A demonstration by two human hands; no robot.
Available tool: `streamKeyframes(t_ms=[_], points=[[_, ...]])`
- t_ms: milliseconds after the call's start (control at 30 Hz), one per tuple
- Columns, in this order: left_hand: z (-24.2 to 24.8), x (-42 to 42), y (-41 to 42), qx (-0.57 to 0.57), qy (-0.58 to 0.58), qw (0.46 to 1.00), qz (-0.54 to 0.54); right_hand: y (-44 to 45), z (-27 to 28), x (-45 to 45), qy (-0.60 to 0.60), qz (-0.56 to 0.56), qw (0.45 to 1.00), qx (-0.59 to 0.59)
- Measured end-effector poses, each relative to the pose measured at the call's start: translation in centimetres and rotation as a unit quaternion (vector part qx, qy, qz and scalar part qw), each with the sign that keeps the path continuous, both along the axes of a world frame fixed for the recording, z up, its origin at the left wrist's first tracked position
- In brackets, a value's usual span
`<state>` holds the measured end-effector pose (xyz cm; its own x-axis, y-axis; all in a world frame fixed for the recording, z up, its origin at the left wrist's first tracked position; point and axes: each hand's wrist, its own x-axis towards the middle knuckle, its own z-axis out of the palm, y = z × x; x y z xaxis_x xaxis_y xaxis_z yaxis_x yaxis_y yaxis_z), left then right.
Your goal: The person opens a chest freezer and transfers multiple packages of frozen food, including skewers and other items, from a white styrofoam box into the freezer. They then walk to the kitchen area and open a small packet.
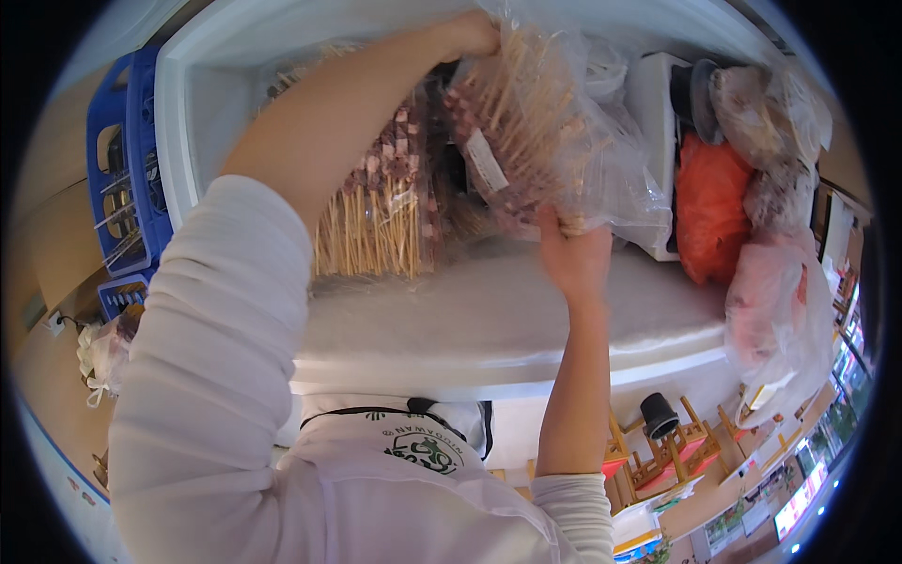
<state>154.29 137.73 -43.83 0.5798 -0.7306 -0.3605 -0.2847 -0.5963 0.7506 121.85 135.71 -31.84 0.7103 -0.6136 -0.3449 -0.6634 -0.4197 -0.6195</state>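
A clear plastic bag of meat skewers (521, 134) is lifted over the inside of a white chest freezer (493, 338). Its bamboo sticks and dark cubed meat show through the plastic, and a white label (486, 160) is stuck on its side. My left hand (473, 34) grips the far upper edge of this bag, its fingertips partly hidden behind the plastic. At the near lower end, my right hand (579, 250) is closed around the bag and some stick ends. Beneath my left forearm lies another bag of meat skewers (380, 204), sticks pointing towards me.
On the right stand a white foam box (652, 134), a red plastic bag (712, 204) and a translucent bag with pinkish contents (775, 303). Blue plastic crates (130, 162) stand outside the freezer on the left. Wooden chairs (669, 458) and a black bucket (659, 416) are behind, lower right.
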Motion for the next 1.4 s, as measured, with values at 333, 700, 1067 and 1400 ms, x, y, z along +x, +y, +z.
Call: streamKeyframes(t_ms=[333, 700, 1067, 1400], points=[[-14.6, 0.5, 1.5, 0.066, 0.103, 0.992, -0.039, 1.3, -10.8, 0.5, 0.097, 0.098, 0.990, -0.008], [-12.7, -4.1, 1.3, -0.096, 0.319, 0.914, 0.231, 8.3, -19.8, 3.5, 0.203, 0.218, 0.940, 0.167], [-10.2, 1.2, 0.9, 0.135, -0.032, 0.937, -0.319, 11.6, -25.4, 4.4, 0.154, 0.142, 0.954, 0.215], [-8.9, 4.6, 0.2, 0.149, -0.011, 0.840, -0.522, 8.0, -29.1, 3.0, 0.262, 0.139, 0.918, 0.263]])
